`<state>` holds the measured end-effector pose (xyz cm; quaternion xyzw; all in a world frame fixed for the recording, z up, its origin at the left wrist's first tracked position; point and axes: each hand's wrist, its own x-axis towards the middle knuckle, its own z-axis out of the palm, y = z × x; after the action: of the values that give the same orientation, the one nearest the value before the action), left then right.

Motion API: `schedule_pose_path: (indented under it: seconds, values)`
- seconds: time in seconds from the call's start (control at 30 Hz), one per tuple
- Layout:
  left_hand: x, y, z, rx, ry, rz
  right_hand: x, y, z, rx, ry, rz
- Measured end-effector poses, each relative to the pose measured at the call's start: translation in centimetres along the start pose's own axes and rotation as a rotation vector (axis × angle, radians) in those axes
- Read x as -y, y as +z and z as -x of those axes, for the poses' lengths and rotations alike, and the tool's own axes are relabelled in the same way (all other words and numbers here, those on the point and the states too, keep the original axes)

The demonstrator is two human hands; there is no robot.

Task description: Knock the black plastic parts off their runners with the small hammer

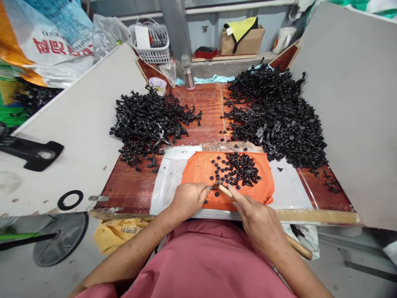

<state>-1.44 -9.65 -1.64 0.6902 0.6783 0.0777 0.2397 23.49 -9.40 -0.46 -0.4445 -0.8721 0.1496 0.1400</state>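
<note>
My right hand [256, 213] is closed around a long tool with a pale wooden handle [298, 247]. The handle's near end sticks out behind my wrist, and its far end meets a small dark brown piece [216, 184]. My left hand [190, 198] is closed beside that piece, in a pinch; what lies in its fingers is mostly hidden. Under both hands is an orange cloth pad [196, 169]. Small black plastic pieces with round heads [245, 169] lie on the pad, heaped at the right and scattered singly towards my hands.
Large heaps of black plastic parts lie on the red-brown table at the left [145, 120] and right [276, 116]. Grey panels [350, 103] flank both sides. Behind stand a steel flask [188, 76], a grey basket [153, 51], a cardboard box [248, 41] and a mug [283, 39].
</note>
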Motion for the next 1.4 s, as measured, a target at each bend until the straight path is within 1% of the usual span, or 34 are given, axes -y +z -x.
schedule_pose_path:
  seconds: [0.1,0.13,0.23,0.27,0.33,0.43,0.5,0.57,0.6,0.63,0.7,0.77,0.9,1.0,1.13,1.27,1.4]
  values:
    - [0.0,0.0,0.0,0.010,0.003,0.009,0.2,0.3,0.0,-0.045,0.021,-0.037]
    - [0.0,0.1,0.0,0.012,-0.001,0.015,0.2,0.4,0.0,-0.042,0.025,-0.024]
    - [0.0,0.4,-0.1,0.005,-0.022,0.059,0.4,0.7,-0.5,0.023,0.040,0.047]
    - [0.1,0.4,-0.1,0.003,-0.034,0.081,0.4,0.7,-0.7,0.032,0.043,0.037]
    - [0.3,0.2,0.0,-0.010,-0.071,0.158,0.2,0.5,-1.0,0.011,0.049,-0.070]
    - [0.9,-0.9,0.3,-0.053,-0.102,0.420,-0.3,-0.3,-0.9,-0.120,0.083,-0.288]
    - [1.3,-1.9,0.6,-0.028,-0.055,0.644,-0.8,-0.8,-0.5,-0.186,0.127,-0.368]
    - [1.6,-2.7,0.8,0.038,-0.007,0.821,-1.3,-0.9,0.1,-0.182,0.168,-0.396]
    - [1.7,-2.9,0.8,0.063,-0.011,0.889,-1.5,-0.8,0.4,-0.165,0.184,-0.405]
    - [1.7,-2.9,0.6,0.072,-0.034,0.945,-1.7,-0.7,0.8,-0.153,0.196,-0.411]
    - [1.8,-2.5,0.1,0.045,-0.107,1.019,-2.0,-0.3,1.6,-0.151,0.222,-0.421]
    - [1.9,-1.9,-0.7,-0.005,-0.156,1.045,-2.4,0.1,2.4,-0.177,0.256,-0.423]
    - [2.0,-0.7,-2.4,-0.067,-0.156,1.065,-3.7,0.5,3.9,-0.258,0.369,-0.370]
    - [2.1,-0.2,-3.1,-0.060,-0.170,1.088,-5.0,1.0,4.7,-0.280,0.446,-0.345]
    - [2.1,0.2,-3.6,-0.029,-0.203,1.032,-6.1,2.0,5.0,-0.273,0.486,-0.362]
    - [2.1,0.3,-3.8,-0.029,-0.185,0.937,-6.4,2.7,4.9,-0.244,0.496,-0.406]
    - [1.7,0.3,-3.8,-0.043,-0.183,0.840,-6.4,2.9,4.8,-0.242,0.509,-0.428]
